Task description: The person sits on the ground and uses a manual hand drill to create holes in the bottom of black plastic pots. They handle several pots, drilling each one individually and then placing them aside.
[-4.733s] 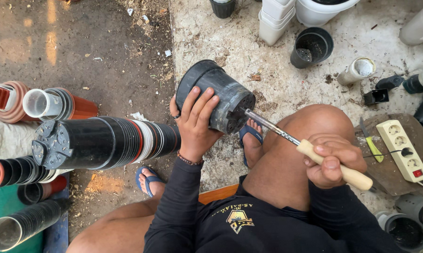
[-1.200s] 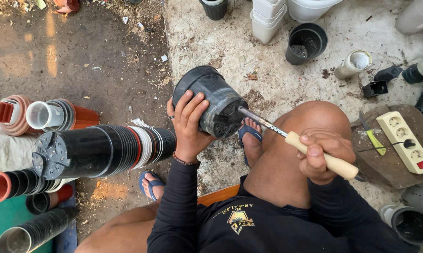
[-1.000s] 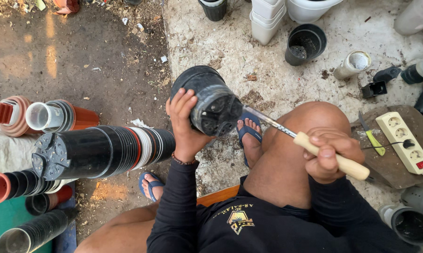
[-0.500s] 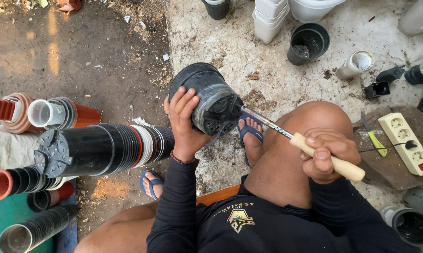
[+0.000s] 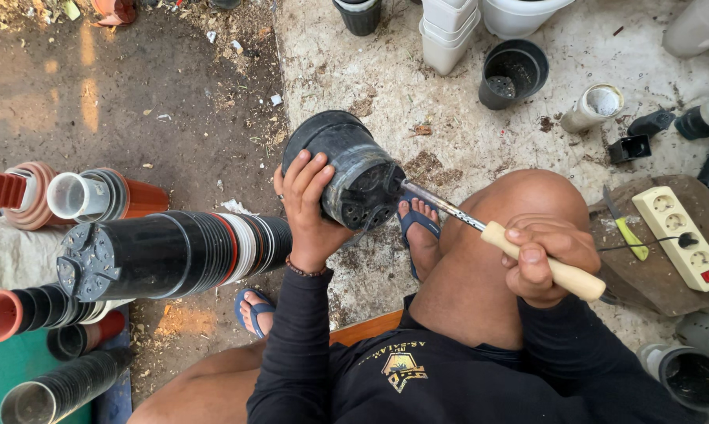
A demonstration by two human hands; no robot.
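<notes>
Left hand grips 1 black plastic pot on its side, fingers wrapped over the wall, base turned toward the tool. Right hand closes fully round the wooden handle of a soldering iron. The metal tip, clear of the pot 1 s ago, now meets the base again: another drainage hole looks underway. Pot held above the concrete floor, near its left edge
</notes>
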